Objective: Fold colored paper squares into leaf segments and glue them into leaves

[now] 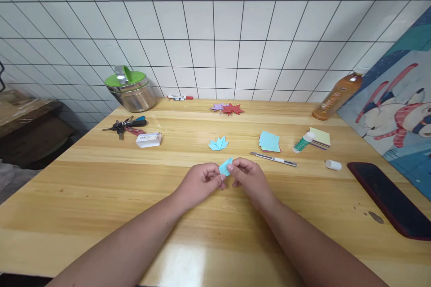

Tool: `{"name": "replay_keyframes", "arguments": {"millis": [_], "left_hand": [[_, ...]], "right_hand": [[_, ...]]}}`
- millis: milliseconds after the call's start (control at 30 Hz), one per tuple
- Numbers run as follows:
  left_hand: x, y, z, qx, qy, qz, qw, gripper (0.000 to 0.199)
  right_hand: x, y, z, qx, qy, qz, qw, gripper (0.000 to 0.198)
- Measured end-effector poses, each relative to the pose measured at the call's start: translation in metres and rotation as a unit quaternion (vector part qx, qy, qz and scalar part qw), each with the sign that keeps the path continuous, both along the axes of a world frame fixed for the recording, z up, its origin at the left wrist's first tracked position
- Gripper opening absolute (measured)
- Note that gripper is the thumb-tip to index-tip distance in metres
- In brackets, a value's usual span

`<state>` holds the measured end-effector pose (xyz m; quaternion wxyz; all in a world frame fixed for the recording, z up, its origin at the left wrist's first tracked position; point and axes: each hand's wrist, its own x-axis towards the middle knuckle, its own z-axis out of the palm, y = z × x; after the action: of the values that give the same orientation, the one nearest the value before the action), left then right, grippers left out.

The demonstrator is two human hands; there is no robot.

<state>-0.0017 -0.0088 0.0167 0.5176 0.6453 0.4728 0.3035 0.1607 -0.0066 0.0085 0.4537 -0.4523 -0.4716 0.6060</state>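
A small piece of folded light-blue paper [225, 167] is held just above the wooden table. My left hand [204, 180] pinches its lower left side between thumb and fingers. On the upper right side, my right hand [251, 177] grips the same paper, thumb across its face. Just beyond the hands lies a light-blue folded paper leaf [218, 144] with several points. Right of it are a stack of light-blue square paper sheets [270, 141] and a slim craft knife [273, 159]. Farther back, a red paper leaf [233, 109] overlaps a purple one [218, 107].
On the right are a glue stick [304, 142], its white cap [333, 165], yellow paper squares [319, 138], a phone [387, 197] and a tea bottle [338, 95]. On the left are a steel pot [134, 96], keys [124, 124] and a small white box [148, 140]. Markers [180, 97] lie by the wall.
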Motion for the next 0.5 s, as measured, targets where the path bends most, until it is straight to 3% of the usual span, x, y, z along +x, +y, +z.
{"name": "replay_keyframes", "arguments": {"millis": [133, 200, 367, 500], "left_hand": [[-0.002, 0.000, 0.001, 0.001, 0.000, -0.049, 0.999, 0.020], [-0.001, 0.000, 0.000, 0.002, -0.024, -0.037, 0.999, 0.020], [0.002, 0.000, -0.002, -0.032, -0.122, -0.019, 0.992, 0.022], [0.003, 0.001, -0.003, -0.018, -0.074, 0.009, 0.997, 0.024]], "right_hand": [[0.001, 0.000, -0.001, -0.031, 0.087, -0.001, 0.996, 0.023], [0.000, -0.001, -0.001, -0.037, 0.115, 0.000, 0.993, 0.022], [-0.007, -0.003, 0.002, 0.025, 0.013, -0.024, 0.999, 0.023], [-0.009, -0.004, 0.003, 0.028, 0.007, -0.045, 0.999, 0.027]]}}
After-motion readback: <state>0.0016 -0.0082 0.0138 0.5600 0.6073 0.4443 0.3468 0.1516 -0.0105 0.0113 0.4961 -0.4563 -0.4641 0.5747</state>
